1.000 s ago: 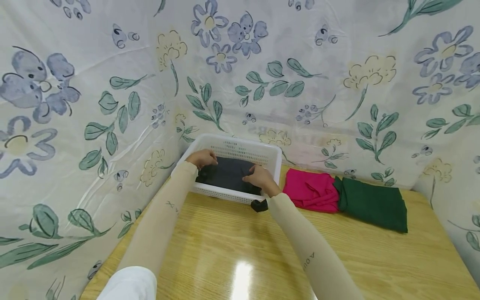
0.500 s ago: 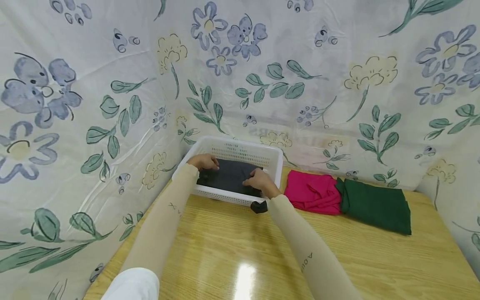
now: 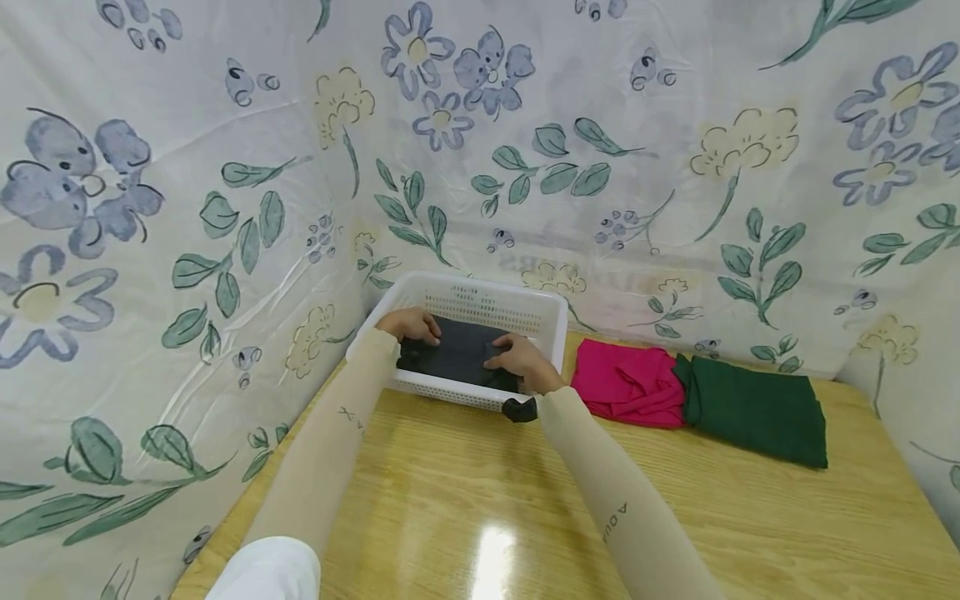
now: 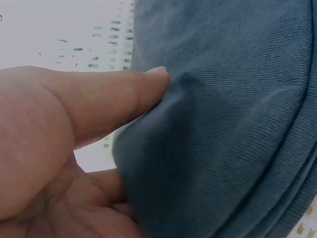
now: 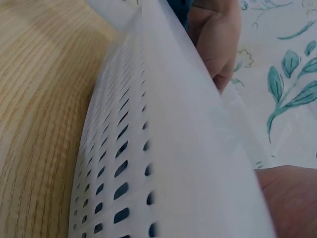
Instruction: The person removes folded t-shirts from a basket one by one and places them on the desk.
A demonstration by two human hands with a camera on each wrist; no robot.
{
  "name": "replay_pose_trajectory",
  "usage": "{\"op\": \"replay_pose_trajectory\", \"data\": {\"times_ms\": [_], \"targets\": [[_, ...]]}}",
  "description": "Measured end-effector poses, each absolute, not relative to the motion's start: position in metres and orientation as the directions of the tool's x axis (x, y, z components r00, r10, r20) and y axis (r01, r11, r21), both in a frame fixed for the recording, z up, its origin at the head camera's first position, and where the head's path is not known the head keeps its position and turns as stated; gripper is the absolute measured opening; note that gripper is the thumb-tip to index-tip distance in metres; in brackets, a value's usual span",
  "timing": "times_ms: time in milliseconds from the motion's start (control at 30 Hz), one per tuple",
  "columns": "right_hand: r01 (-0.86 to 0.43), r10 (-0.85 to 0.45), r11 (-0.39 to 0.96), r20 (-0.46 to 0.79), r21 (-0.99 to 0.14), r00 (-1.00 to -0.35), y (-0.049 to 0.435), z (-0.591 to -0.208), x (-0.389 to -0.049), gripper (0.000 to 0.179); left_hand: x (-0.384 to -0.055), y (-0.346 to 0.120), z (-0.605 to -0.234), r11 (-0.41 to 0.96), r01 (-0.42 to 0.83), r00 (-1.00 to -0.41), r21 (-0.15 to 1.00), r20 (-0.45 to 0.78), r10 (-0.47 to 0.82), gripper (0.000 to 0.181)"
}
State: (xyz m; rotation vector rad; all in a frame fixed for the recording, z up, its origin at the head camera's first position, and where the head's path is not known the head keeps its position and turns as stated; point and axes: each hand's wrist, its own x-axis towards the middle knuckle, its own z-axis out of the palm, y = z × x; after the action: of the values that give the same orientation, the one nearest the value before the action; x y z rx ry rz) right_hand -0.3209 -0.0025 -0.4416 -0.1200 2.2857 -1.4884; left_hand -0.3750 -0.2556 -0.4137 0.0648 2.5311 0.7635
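Note:
In the head view, a dark folded cloth (image 3: 461, 354) lies inside a white plastic basket (image 3: 450, 390) with slotted walls. My left hand (image 3: 410, 323) holds its left end; in the left wrist view the thumb (image 4: 133, 91) lies on top of the knit cloth (image 4: 223, 124) and the other fingers are partly hidden under its edge. At the other end, my right hand (image 3: 521, 362) pinches the cloth between thumb and fingers. The right wrist view is mostly filled by the basket rim (image 5: 188, 148), which hides the right fingertips.
Right of the basket lies a crumpled pink cloth (image 3: 626, 383), with a folded dark green cloth (image 3: 757, 408) against it. All stand on a wooden table (image 3: 442, 475). Floral fabric (image 3: 600, 225) hangs behind and at the left, close to the basket.
Both hands stay at the ends of the dark cloth in the basket, with only slight shifts of the fingers. The head view has tilted a little.

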Motion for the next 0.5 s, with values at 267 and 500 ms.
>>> {"op": "replay_pose_trajectory", "data": {"times_ms": [267, 500], "targets": [[0.130, -0.301, 0.385, -0.258, -0.914, -0.918, -0.0004, -0.4421, -0.3210, 0.050, -0.3721, -0.2564, -0.4124, 0.837, -0.095, -0.906, 0.539, -0.396, 0.152, 0.033], [0.051, -0.300, 0.455, -0.207, -0.889, -0.931, 0.0023, -0.4410, -0.3206, 0.050, -0.3717, -0.2593, -0.4135, 0.786, -0.134, -0.929, 0.604, -0.352, 0.112, 0.029]]}}
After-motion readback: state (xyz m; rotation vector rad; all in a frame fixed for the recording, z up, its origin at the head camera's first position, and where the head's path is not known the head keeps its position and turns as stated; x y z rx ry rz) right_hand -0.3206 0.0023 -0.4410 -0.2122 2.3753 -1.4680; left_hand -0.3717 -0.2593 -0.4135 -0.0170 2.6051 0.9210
